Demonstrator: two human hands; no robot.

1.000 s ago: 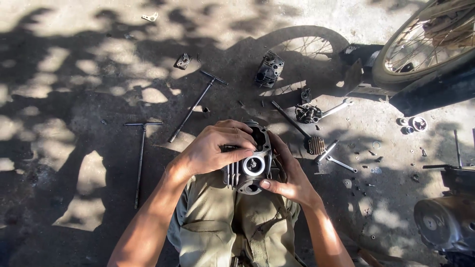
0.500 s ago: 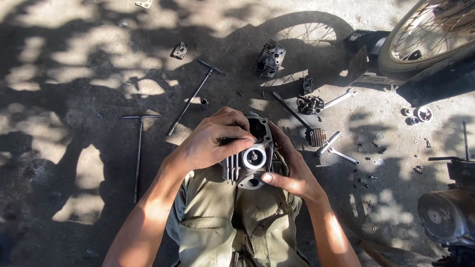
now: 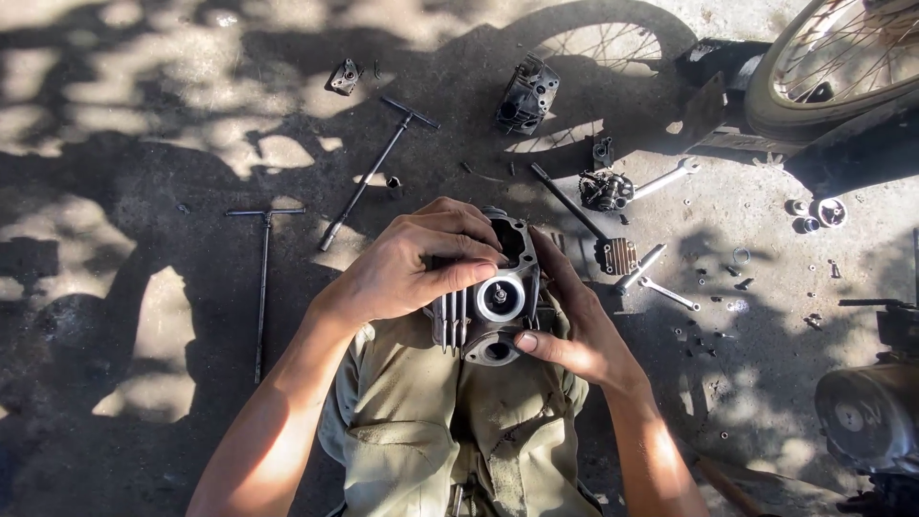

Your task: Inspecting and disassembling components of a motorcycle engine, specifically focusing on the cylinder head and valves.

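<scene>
Two T-handle wrenches (image 3: 263, 278) (image 3: 378, 172) lie on the shaded concrete ground (image 3: 115, 115), with an engine casing (image 3: 526, 94) beyond. Spanner (image 3: 662, 179), small loose parts (image 3: 814, 213) and a spoked wheel (image 3: 833, 57) sit at right.

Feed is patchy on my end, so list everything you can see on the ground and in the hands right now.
finned engine part: one, grey metal, held over the lap in both hands
long T-handle wrenches: two, dark, on the ground at left
engine casing: one, dark, top centre
small metal piece: one, grey, upper left
geared part: one, dark, right of centre
spanners: about three, silver, right of centre
small finned block: one, brownish, beside the spanners
loose bolts and washers: many, scattered at right
spoked wheel: one, top right
engine cover: one, grey, right edge
trousers: khaki
left hand: on the part's top
right hand: under its right side
</scene>
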